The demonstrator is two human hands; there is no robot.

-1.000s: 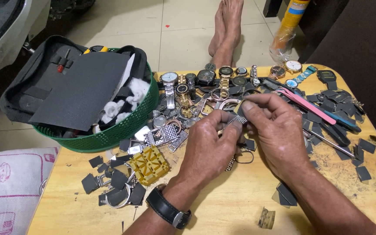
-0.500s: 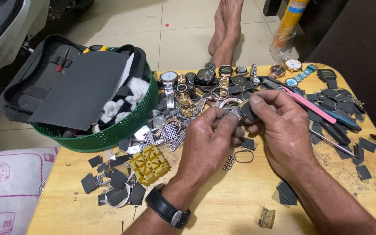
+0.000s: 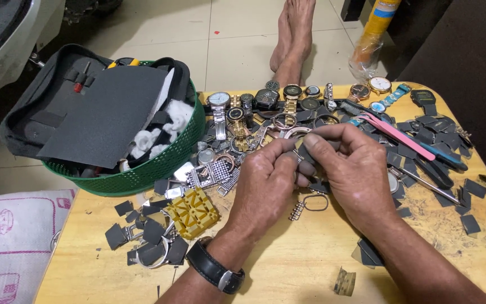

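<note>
The small dark piece (image 3: 306,151) sat pinched between both hands above the middle of the table (image 3: 288,264), just over the heap of watches. The left hand (image 3: 268,180) was closed on it from below with thumb and forefinger; the right hand (image 3: 350,169) was clamped on it from above, fingers curled. What the piece was exactly could not be made out; it was mostly hidden by the fingers.

As a judgement, the work was midway: the piece was in hand and being worked, while most of the pile lay untouched and many dark scraps (image 3: 142,231) were already cut or shed across the wood.

Just below the hands lay one metal ring (image 3: 314,202) with a short link strip beside it. Along the far edge stood roughly a dozen watches (image 3: 257,100); an exact count was not possible, since they overlapped. One yellow block (image 3: 193,212) lay left of the hands, one pink tool (image 3: 395,135) to the right. One green basket (image 3: 142,174) held one black case (image 3: 74,107). One strap watch (image 3: 215,270) was on the left wrist. Two bare feet (image 3: 293,39) rested on the floor beyond.
</note>
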